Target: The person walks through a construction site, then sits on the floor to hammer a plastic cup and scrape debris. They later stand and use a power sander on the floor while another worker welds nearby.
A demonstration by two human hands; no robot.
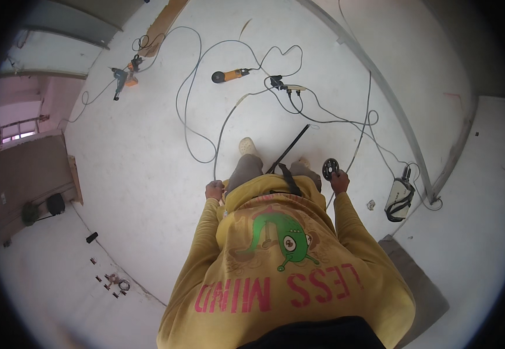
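Right now the dark round disc (330, 168) sits in the right hand (339, 181), whose grip is clamped on the disc's near edge, holding it out just right of the knees. From between the knees a long black bar (290, 148) slants away to the far right across the white floor (147, 151). The left hand (214, 189) hangs at the left of the knees with its grip curled together around a thin grey cable (216, 151) that runs away from it over the floor. Further off, an orange angle grinder (230, 75) lies among looping cables, and an orange drill (122, 81) lies at the far left. To the right, near a metal rail, rests a white-and-black tool (399, 199). At the near left, small dark fittings (112, 284) are scattered on the floor.
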